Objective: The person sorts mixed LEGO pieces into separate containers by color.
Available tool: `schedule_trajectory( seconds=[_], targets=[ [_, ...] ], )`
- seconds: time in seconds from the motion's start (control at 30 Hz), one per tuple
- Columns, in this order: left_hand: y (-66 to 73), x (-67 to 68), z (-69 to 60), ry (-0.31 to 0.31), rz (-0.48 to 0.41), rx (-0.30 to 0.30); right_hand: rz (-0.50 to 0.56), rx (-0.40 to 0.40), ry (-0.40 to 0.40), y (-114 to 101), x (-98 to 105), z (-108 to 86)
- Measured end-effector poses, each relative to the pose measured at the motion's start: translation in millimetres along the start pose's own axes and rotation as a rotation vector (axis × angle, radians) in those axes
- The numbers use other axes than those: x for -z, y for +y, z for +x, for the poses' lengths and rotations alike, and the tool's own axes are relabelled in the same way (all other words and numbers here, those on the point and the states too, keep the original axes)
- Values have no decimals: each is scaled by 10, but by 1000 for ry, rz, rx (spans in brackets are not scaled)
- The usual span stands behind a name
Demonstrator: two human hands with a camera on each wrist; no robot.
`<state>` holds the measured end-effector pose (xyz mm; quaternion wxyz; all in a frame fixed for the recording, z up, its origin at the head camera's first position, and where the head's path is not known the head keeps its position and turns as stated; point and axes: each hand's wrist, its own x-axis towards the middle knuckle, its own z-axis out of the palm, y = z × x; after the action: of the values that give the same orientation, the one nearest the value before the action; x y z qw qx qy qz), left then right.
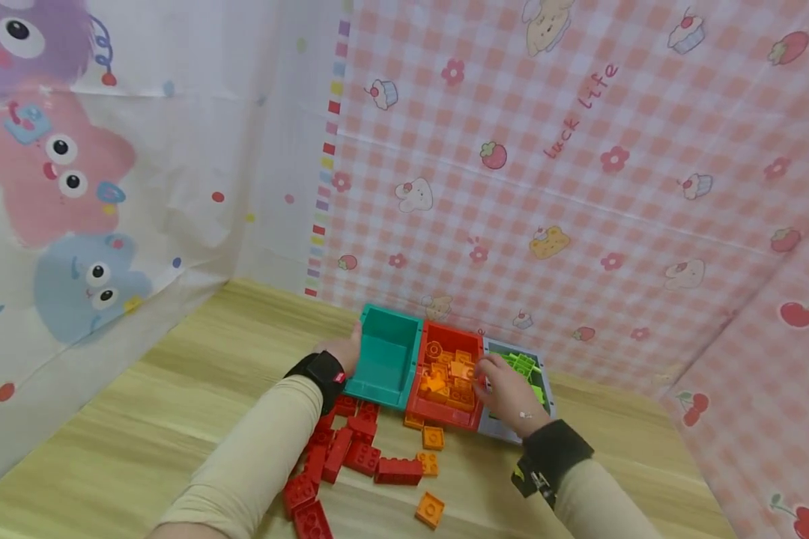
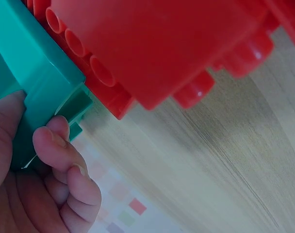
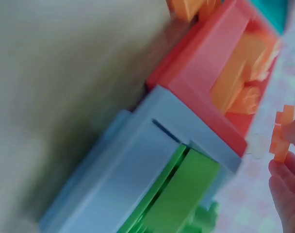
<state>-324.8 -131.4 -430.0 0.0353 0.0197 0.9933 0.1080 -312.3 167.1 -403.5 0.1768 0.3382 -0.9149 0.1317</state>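
My left hand (image 1: 342, 350) grips the left wall of a teal bin (image 2: 45, 92), thumb on the inner side and fingers curled outside. My right hand (image 1: 508, 391) pinches an orange toy building brick (image 3: 282, 132) above the red bin (image 1: 445, 416). Inside that bin lie several other orange bricks (image 1: 438, 380). Under the right hand, a grey-blue bin (image 1: 500, 430) holds green bricks (image 1: 522, 364). The three bins stand side by side, and the teal one shows a bare floor in the head view.
Several red bricks (image 1: 337, 454) are scattered in front of the teal bin, close to my left forearm. Loose orange bricks (image 1: 430, 510) lie on the wooden table (image 1: 175, 389) before the red bin. A checked pink cloth (image 1: 445, 150) hangs behind the bins.
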Motion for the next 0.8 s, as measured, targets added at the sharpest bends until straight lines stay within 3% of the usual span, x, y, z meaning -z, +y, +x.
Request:
schedule_trajectory(
  seconds=[0.2,0.3,0.47,0.67,0.8],
  targets=[
    [-26,19,-25,-16,-16,23,-196,-76,-5,60,-367,506],
    [-17,32,-19,2,0,25,-207,-151,-2,80,-483,654],
    [38,1,-15,14,22,25,-166,-231,-77,141,-573,683],
    [57,79,-69,8,-4,40,-161,-214,-100,164,-619,724],
    [6,66,-39,9,7,40,-143,-188,-140,131,-644,757]
  ],
)
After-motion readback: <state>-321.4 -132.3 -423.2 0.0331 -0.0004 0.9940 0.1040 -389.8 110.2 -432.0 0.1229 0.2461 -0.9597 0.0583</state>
